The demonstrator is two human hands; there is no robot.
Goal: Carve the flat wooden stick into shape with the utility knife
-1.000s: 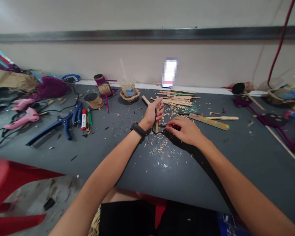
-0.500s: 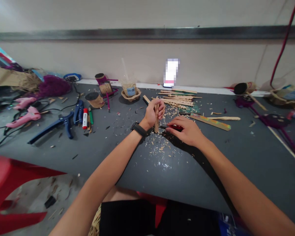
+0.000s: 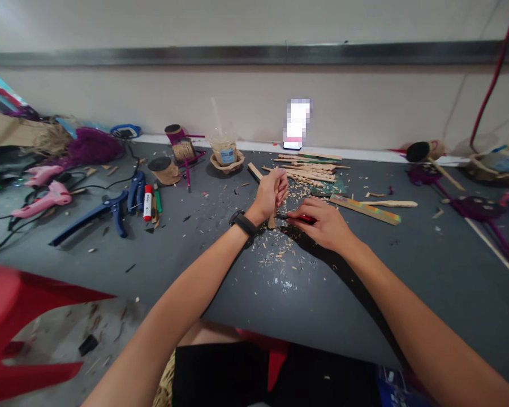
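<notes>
My left hand (image 3: 272, 193), with a dark band on its wrist, is closed around a strip of wood (image 3: 272, 220) whose lower end shows below the palm. Most of that strip is hidden by the hand. My right hand (image 3: 321, 222) grips a red-handled knife (image 3: 306, 218), its dark front end pointing left at the strip. Whether the tip touches the wood I cannot tell. Pale wood shavings (image 3: 280, 255) lie scattered beneath both hands. Behind them rests a heap of thin carved sticks (image 3: 316, 171).
A patterned flat strip (image 3: 365, 210) and a carved stick (image 3: 390, 203) lie to the right. Leftward are a blue cutter tool (image 3: 114, 210), a red marker (image 3: 147, 202) and pink glue guns (image 3: 46, 198). A plastic cup (image 3: 225, 151) and a phone (image 3: 297, 125) stand at the back.
My left hand has turned, so its back and fingers now cover more of the wood strip. The right hand with the knife stays nearly in place.
</notes>
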